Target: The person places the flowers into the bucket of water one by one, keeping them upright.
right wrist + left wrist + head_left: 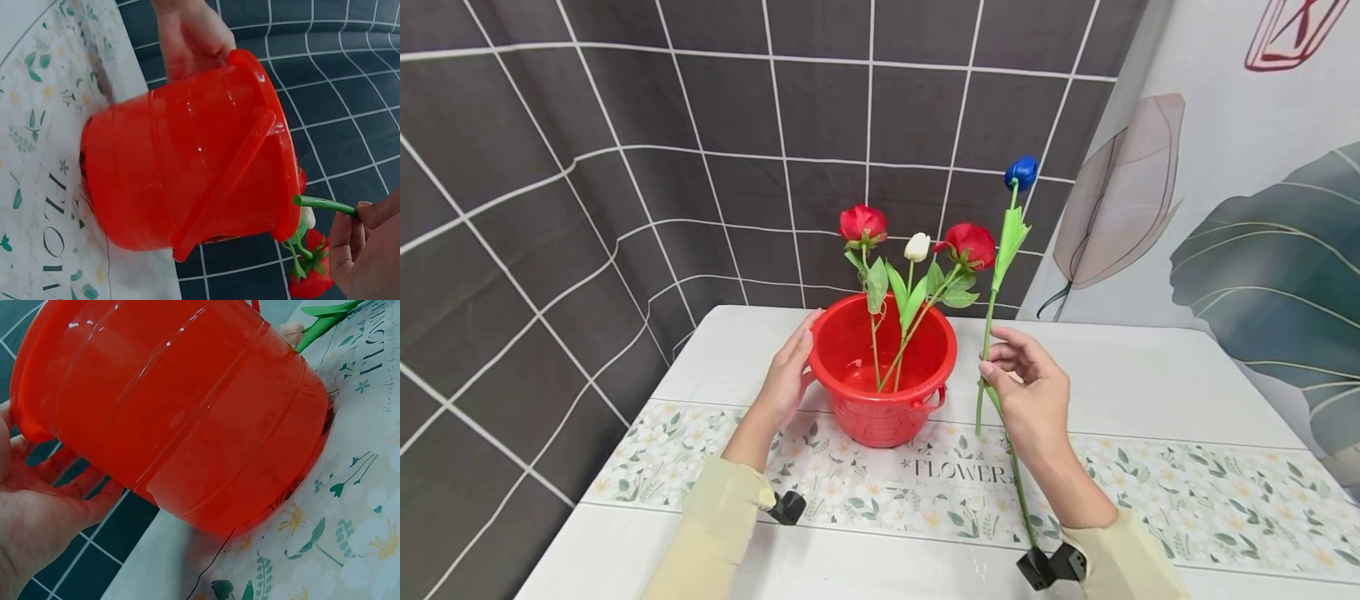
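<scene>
A red bucket (884, 421) stands upright on the table, two red roses (862, 223) and a white tulip (917, 247) leaning in it. My left hand (786, 375) rests against its left side near the rim, fingers (94, 497) fairly straight along the wall. To the right of the bucket, my right hand (1030, 396) pinches a blue tulip (1021, 173) by its green stem, bloom up. The stem's lower end (306, 200) hangs free, above the table and outside the bucket. Another green stem (1021, 492) lies under the right hand; a pale bud (291, 332) shows beside the bucket in the left wrist view.
The white table (1150, 367) carries a floral printed band with lettering (958, 472). A dark tiled-pattern curtain (820, 108) hangs behind and to the left. A leaf-patterned cloth (1210, 208) hangs at the right. The bucket's handle (228, 181) hangs down its side.
</scene>
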Motion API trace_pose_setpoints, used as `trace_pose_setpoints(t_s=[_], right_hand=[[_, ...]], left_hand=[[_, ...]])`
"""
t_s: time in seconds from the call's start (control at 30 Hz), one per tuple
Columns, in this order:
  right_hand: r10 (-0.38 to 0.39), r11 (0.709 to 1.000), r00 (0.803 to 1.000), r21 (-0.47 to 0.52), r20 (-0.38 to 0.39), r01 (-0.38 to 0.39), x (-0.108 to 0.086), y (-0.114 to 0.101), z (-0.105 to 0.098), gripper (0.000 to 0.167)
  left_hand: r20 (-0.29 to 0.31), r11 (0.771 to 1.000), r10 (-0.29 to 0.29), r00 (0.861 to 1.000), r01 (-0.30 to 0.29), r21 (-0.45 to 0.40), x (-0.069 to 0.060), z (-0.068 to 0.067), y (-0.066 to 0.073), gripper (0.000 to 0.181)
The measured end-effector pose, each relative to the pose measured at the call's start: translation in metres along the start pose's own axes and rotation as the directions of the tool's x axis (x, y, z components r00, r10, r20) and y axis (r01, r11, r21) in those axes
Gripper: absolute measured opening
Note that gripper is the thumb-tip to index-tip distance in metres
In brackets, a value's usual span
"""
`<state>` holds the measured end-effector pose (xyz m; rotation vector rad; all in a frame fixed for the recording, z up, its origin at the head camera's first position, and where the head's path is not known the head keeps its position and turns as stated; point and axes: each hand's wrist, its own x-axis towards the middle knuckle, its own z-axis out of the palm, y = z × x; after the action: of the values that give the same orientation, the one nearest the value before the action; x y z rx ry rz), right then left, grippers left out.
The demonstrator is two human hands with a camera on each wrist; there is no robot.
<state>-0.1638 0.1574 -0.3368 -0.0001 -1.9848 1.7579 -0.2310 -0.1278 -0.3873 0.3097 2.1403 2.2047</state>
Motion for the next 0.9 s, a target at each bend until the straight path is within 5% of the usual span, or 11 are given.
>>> trace_pose_setpoints(t_s=[0.9], right_hand=[[-0.103,0.992,0.995,0.069,0.015,0.102,0.021,-0.011,0.024,0.038]], left_hand=[[-0.002,1.000,0.019,1.000,-0.019,-0.022,0.001,0.001,0.000,0.048]])
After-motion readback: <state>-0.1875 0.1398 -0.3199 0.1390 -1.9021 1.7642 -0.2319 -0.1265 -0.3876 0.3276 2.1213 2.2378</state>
